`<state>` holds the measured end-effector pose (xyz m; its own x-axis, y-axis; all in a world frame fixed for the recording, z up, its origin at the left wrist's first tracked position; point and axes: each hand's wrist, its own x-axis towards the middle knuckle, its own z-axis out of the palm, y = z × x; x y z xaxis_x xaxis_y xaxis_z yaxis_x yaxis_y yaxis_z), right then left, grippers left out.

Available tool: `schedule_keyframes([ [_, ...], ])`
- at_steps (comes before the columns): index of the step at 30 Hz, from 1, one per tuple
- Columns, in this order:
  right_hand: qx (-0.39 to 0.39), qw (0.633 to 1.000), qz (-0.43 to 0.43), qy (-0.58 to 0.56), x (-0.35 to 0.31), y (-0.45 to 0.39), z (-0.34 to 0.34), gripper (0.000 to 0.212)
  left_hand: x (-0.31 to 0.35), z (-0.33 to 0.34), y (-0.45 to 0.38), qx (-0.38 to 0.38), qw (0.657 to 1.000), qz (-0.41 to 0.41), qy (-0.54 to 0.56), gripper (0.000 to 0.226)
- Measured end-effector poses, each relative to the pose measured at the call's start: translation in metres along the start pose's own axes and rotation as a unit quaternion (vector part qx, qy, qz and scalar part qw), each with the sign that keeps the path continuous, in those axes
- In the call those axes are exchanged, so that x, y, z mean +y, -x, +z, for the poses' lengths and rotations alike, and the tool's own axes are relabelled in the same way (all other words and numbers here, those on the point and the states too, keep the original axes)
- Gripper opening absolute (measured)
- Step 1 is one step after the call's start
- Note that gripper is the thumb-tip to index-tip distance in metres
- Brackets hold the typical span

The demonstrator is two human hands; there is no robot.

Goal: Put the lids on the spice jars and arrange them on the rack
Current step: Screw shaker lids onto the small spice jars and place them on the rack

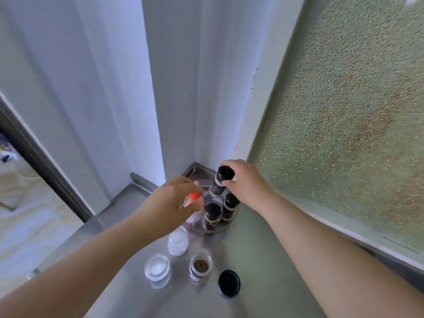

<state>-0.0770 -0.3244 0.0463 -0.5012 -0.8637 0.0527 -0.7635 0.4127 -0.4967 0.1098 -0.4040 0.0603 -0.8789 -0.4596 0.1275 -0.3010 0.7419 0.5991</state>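
Note:
My right hand (pixel 246 182) grips the black lid of a tall dark spice jar (pixel 218 185) and holds it just above the round clear rack (pixel 226 226) in the counter's corner. Two more black-lidded jars (pixel 212 215) (pixel 229 206) stand in the rack. My left hand (pixel 171 200) holds a clear bottle with a red cap (pixel 195 196) at the rack's left side. Nearer me, on the steel counter (pixel 263 260), stand a white jar (pixel 178 241), an open jar of white powder (pixel 157 270) and an open jar of brown spice (pixel 200 267). A loose black lid (pixel 229 283) lies to their right.
White walls (pixel 114 99) meet right behind the rack. A frosted glass window (pixel 344 111) runs along the counter's right side. The counter's left edge drops to a tiled floor (pixel 27 214).

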Motion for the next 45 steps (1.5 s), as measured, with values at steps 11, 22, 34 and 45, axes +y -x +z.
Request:
schedule_keyframes([
  [11,-0.122,0.991,0.047,0.027,0.020,-0.033,0.072,0.044,-0.044,-0.015,-0.004,-0.001,0.999,-0.011,-0.034,0.027],
  [22,-0.082,0.995,0.013,0.051,0.031,0.046,0.001,0.048,0.008,0.020,-0.024,-0.009,0.999,0.041,0.013,0.029],
  [34,0.013,0.965,0.251,0.077,0.173,0.270,-0.119,0.057,0.182,0.176,-0.025,-0.145,0.969,0.184,0.079,0.038],
  [45,0.030,0.857,0.472,-0.207,0.271,0.314,-0.070,0.037,0.221,0.232,0.011,-0.154,0.973,0.148,0.083,0.037],
])
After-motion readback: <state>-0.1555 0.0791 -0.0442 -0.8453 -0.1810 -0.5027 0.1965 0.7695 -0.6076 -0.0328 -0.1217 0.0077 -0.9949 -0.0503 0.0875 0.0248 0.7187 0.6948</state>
